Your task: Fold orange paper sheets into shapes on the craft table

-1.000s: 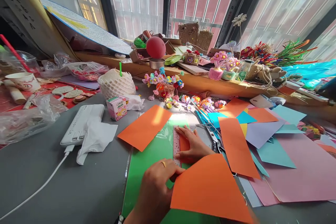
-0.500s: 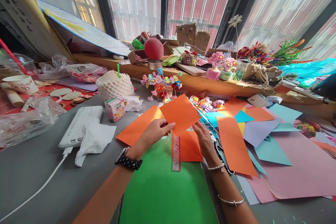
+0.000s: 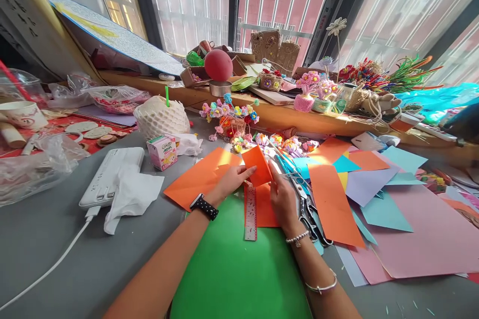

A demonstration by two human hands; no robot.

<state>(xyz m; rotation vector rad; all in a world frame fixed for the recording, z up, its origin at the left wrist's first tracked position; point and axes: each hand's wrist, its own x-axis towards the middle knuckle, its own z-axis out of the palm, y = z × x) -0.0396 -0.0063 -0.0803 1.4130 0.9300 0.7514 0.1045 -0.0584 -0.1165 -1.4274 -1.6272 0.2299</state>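
Observation:
A piece of orange paper (image 3: pixel 258 163) is held up above the green mat (image 3: pixel 239 274), bent or folded over so that it looks narrow. My left hand (image 3: pixel 236 177) pinches its left side between thumb and fingers. At its right edge, my right hand (image 3: pixel 282 198) has its fingers closed on the paper. Below them, a small clear ruler (image 3: pixel 250 217) with a pink edge lies partly over another orange piece (image 3: pixel 267 207). A larger orange sheet (image 3: pixel 204 174) rests to the left of the hands. Black-handled scissors (image 3: pixel 312 217) lie just right of my right hand.
Orange, blue, purple and pink sheets (image 3: pixel 430 244) overlap on the right. At left are a white power bank (image 3: pixel 112 177) with a cable, a tissue (image 3: pixel 132 199) and a small pink box (image 3: pixel 162 152). Crocheted flowers (image 3: pixel 232 119) stand behind the hands.
The orange paper in my hands was a flat, wide sheet; now it is bent over and looks narrower. My right hand has moved left and closed on its right edge.

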